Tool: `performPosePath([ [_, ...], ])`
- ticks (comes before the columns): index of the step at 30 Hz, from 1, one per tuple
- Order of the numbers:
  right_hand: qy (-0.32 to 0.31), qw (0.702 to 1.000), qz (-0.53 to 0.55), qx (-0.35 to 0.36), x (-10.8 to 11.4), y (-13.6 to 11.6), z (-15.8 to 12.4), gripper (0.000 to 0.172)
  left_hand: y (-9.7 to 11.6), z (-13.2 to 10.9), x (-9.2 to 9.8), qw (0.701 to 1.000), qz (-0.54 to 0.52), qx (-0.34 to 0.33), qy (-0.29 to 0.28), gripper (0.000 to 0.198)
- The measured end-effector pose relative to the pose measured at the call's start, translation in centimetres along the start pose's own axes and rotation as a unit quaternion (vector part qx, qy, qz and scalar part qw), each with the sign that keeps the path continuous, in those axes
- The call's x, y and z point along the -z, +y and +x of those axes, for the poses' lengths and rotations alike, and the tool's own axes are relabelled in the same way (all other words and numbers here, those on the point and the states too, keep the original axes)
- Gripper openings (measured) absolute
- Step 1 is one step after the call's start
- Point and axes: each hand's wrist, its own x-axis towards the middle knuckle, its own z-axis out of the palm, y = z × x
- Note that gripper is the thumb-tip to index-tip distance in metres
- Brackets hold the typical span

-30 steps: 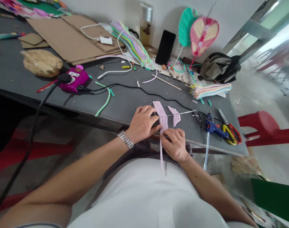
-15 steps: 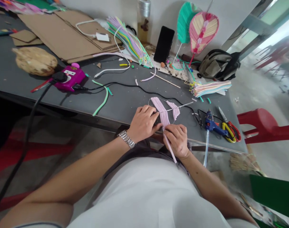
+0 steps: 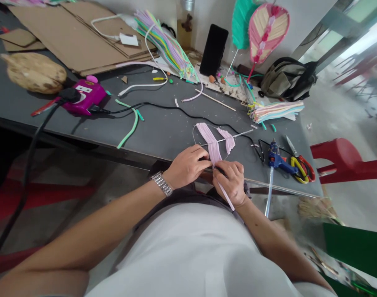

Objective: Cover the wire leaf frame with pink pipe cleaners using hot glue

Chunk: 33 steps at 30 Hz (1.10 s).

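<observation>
A leaf-shaped wire frame (image 3: pixel 193 134) with a straight metal stem (image 3: pixel 242 133) lies at the table's front edge. Pale pink pipe cleaners (image 3: pixel 211 144) run side by side across it, and a shorter pink group (image 3: pixel 228 140) sits farther along the stem. My left hand (image 3: pixel 187 166) pinches the near end of the longer pink group between thumb and fingers. Close beside it, my right hand (image 3: pixel 230 181) is closed on the same end, a loose pink pipe cleaner tail (image 3: pixel 225 196) hanging below its fingers. The fingertips partly hide the spot they grip.
To the right lie a blue glue gun (image 3: pixel 278 159) and scissors (image 3: pixel 300 167). A black cord (image 3: pixel 163 106) crosses the table from a purple power socket (image 3: pixel 85 97). Pipe cleaner bundles (image 3: pixel 168 45), a phone (image 3: pixel 213 49), cardboard (image 3: pixel 58 37) and finished leaf fans (image 3: pixel 269 33) stand behind.
My left hand has slid down from beside the stem toward the near end of the pink pipe cleaners. My right hand stays almost in place. The view has shifted slightly.
</observation>
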Motion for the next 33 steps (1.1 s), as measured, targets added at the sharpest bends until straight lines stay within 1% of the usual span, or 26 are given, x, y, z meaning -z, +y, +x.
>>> performPosePath([
  [6,-0.004,1.0,0.0,-0.005,0.3,0.1,0.1,0.014,0.2,0.2,-0.1,0.999,-0.021,0.026,0.009,0.027],
  [10,0.005,1.0,0.002,-0.001,0.5,0.1,0.5,0.014,0.2,0.2,0.0,0.999,-0.025,0.028,0.01,0.026],
  [18,-0.013,1.0,0.016,-0.01,0.6,0.0,0.5,0.014,0.3,0.4,-0.1,0.998,-0.046,0.041,0.021,0.026],
  [22,-0.005,1.0,0.019,-0.006,0.6,0.2,0.5,0.013,0.4,0.7,-0.1,0.998,-0.036,0.047,0.014,0.026],
  [28,0.015,0.999,0.043,0.019,0.8,0.5,0.7,0.014,0.5,0.8,-0.1,0.998,-0.029,0.052,0.007,0.025],
  [30,0.006,0.998,0.065,0.006,1.0,0.5,1.0,0.013,0.5,0.8,-0.2,0.998,-0.029,0.056,0.007,0.025],
  [33,-0.011,0.993,0.112,-0.034,1.4,0.6,1.8,0.011,0.5,0.8,-0.3,0.997,-0.041,0.064,0.011,0.027],
])
